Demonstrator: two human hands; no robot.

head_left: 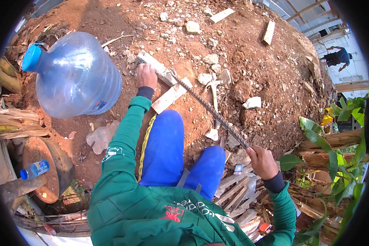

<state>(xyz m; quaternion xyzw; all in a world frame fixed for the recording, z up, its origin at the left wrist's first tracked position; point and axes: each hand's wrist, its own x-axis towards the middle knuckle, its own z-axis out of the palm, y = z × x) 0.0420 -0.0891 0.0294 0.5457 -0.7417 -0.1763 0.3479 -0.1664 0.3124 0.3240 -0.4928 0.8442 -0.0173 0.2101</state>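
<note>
My right hand (261, 162) is closed round the near end of a long ribbed steel bar (215, 113). The bar slants up to the left, and its far tip meets a short grey wood block (156, 67). My left hand (146, 76) is closed on that block, fingers over its near side. Partly under the block's right end lies a paler wood piece (170, 95), close to my knee. A hammer (214, 96) rests on the dirt right of the bar, its head away from me. Part of its handle is near the bar.
A large blue water jug (78, 76) lies tilted at left. A rusty drum (49, 168) with a small bottle (34, 169) stands below it. Stones (192, 27) and wood offcuts (269, 33) dot the dirt. Wood scraps (238, 194) lie lower right. Another person (337, 57) stands far right.
</note>
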